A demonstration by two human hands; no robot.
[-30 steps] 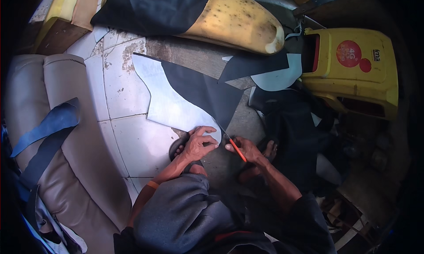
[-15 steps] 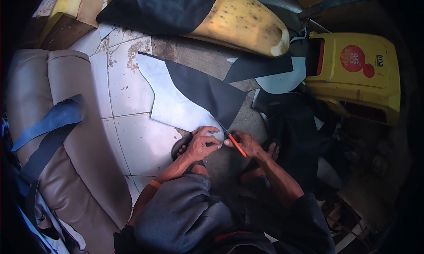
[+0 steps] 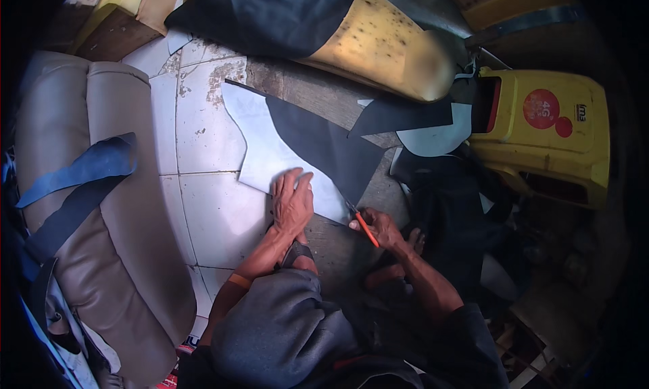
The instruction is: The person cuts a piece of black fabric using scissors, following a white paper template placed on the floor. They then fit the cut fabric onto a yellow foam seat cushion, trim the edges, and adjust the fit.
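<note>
A pale white sheet point(image 3: 263, 152) with curved edges lies over a black sheet point(image 3: 324, 142) of leather-like material on the floor. My left hand point(image 3: 293, 203) rests on the white sheet's near part, fingers spread and pressing flat. At the near right corner of the sheets, my right hand point(image 3: 380, 228) is closed around what look like orange-handled scissors point(image 3: 367, 228). Their dark tip meets the white sheet's edge; the blades are mostly hidden. My feet are close by, under and beside the hands.
A brown padded cushion point(image 3: 128, 213) stands at left, with blue and dark strips point(image 3: 81, 179) over it. A worn yellow foam seat point(image 3: 372, 41), partly under black cover material point(image 3: 263, 14), lies at the far side. On the right are a yellow plastic casing point(image 3: 574, 125) and black scraps point(image 3: 446, 193).
My left hand has left the corner near the tool and moved up and left onto the white sheet, its fingers straightening. The right hand stays at the corner, holding the scissors. The view has shifted slightly.
</note>
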